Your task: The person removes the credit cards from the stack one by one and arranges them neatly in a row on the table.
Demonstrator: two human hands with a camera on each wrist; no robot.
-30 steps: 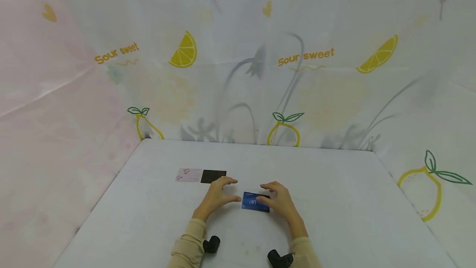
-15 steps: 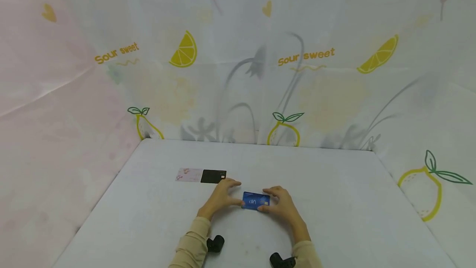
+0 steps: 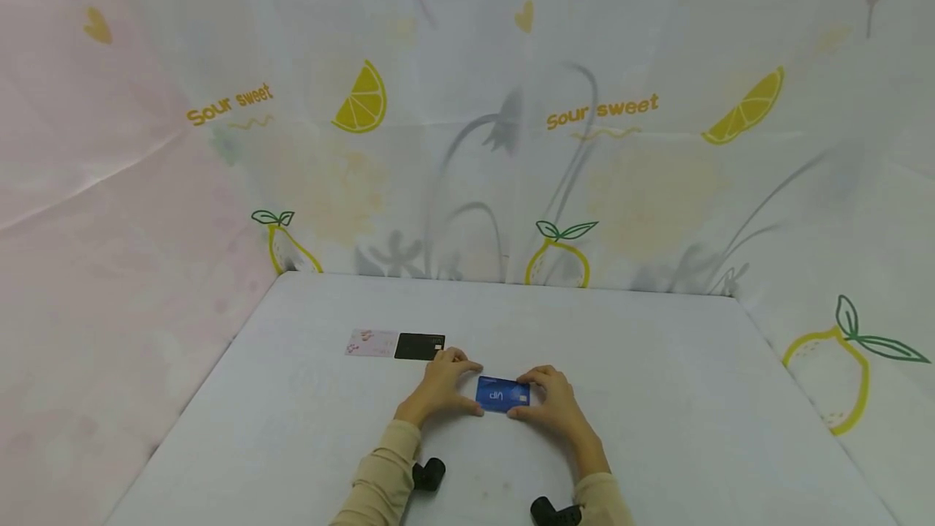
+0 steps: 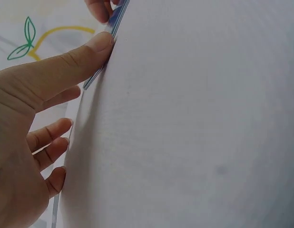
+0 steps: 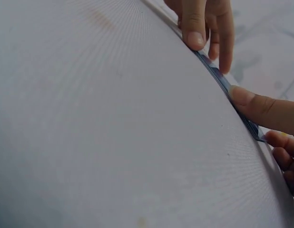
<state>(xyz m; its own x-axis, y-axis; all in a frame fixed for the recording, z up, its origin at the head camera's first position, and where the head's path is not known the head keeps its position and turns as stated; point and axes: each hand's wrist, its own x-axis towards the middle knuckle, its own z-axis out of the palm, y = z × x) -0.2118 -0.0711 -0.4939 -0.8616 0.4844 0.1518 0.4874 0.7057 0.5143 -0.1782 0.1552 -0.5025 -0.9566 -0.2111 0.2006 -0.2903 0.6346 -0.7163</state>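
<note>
A blue card [image 3: 502, 394] with "VIP" lettering and a small chip lies flat on the white table. My right hand [image 3: 553, 403] pinches its right end, thumb at the near edge and forefinger at the far edge. At the left end is my left hand [image 3: 440, 390], fingers spread in a C shape; its thumb is by the near corner, while the forefinger looks a little apart from the far edge. Seen edge-on in the left wrist view, the card [image 4: 119, 16] looks layered; whether several are stacked I cannot tell.
A black card [image 3: 419, 346] and a pale pink card [image 3: 370, 342] lie side by side behind my left hand. The white table [image 3: 643, 364] ends at a printed lemon cloth [image 3: 453, 185].
My left hand has moved right to the blue card's left end. The right thumb has come off the card's face to its near edge. The black and pink cards have not moved.
</note>
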